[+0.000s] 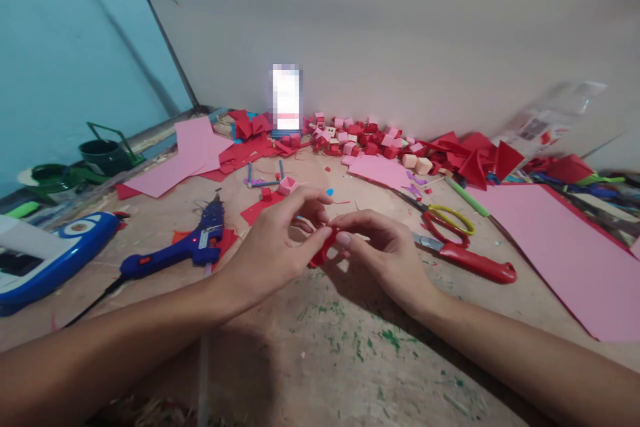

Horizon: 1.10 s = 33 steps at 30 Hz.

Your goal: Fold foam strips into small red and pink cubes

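Pinches a piece of red paper (319, 257) between the thumb and fingers of the left hand (285, 233), with the remaining fingers loosely curled. Pinches the same piece at its edge with the right hand (393, 243), nearly closed at thumb and forefinger. Holds it low over the middle of the bench (310, 360). Has, just beyond the left hand, a pink box (289, 185), open-topped, with inner walls in view, and a small red box (267, 194) near it. Has, farther back by the wall, a heap of pink and red boxes (371, 149); cannot tell what most contain. Can see a green pot (106, 161) with a handle at far left, and a clear bottle (543, 127) leaning at far right; cannot make out the contents of either.
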Motion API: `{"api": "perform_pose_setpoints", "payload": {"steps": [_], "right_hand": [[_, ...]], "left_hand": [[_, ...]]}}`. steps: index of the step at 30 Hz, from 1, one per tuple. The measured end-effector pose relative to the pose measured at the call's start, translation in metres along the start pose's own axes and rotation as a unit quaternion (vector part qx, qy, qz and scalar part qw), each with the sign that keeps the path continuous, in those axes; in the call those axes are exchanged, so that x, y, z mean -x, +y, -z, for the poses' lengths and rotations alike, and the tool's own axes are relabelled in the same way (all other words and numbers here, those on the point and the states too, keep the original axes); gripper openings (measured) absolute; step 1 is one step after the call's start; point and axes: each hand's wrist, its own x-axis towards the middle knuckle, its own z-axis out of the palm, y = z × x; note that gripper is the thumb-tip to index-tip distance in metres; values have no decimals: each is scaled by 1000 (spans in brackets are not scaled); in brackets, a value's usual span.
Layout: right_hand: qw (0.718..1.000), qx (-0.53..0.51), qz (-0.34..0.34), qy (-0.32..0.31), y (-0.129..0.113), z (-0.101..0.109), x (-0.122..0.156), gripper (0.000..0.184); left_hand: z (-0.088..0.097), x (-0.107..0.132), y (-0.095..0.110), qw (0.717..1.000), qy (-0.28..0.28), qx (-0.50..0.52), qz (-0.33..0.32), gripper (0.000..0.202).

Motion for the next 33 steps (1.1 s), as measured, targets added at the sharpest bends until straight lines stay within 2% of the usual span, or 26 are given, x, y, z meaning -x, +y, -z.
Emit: {"api": "perform_pose_setpoints", "payload": {"steps": [5, 10, 17, 25, 28, 30, 33], "right_hand": [[999, 32, -6, -20, -2, 1, -1, 11], [999, 32, -33, 11, 0, 0, -4, 14], [998, 27, -30, 39, 2, 1, -6, 14], [998, -17, -52, 29, 1, 1, -7, 14], [998, 2, -46, 34, 2, 3, -6, 16], [999, 6, -35, 41, 2, 2, -4, 19], [999, -6, -7, 35, 1, -1, -1, 25]], "left_hand": [[0, -2, -1, 1000, 1, -7, 1, 16], [2, -5, -3, 1000, 7, -1, 20, 20], [8, -13, -1, 993, -56, 49, 96, 15], [7, -15, -6, 989, -64, 62, 119, 19], [8, -15, -11, 990, -78, 31, 116, 9], [9, -16, -13, 993, -60, -5, 97, 7], [10, -16, -11, 997, 13, -35, 68, 4]]}}
